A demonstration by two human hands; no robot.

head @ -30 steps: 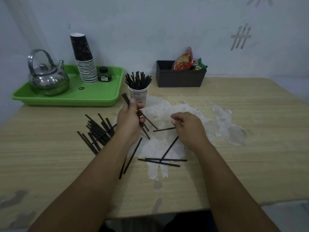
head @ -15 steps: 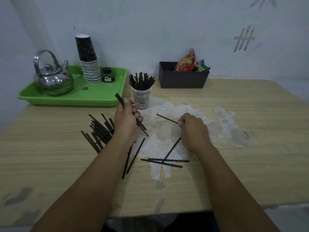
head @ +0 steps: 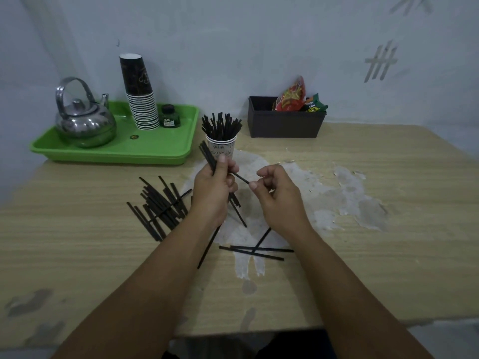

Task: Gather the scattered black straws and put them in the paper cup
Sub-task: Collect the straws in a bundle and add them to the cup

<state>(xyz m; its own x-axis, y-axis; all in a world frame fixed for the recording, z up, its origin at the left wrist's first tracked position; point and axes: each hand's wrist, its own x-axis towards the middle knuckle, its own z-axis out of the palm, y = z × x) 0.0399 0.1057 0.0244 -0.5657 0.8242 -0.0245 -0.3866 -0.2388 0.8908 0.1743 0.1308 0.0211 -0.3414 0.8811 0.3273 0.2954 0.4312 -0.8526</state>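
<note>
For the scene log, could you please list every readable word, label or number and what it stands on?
"Drink": on the paper cup; the lines below it are too blurred.
Green bottle label: too small to read.
Snack packets: print blurred, unreadable.
Stacked cups: pattern only, no legible text.

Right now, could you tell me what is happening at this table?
A person is gathering black straws. The left hand holds a small bundle just in front of the paper cup, which already stands full of straws. The right hand pinches one straw and passes it toward the bundle. A pile of straws and a few loose ones lie on the table.
</note>
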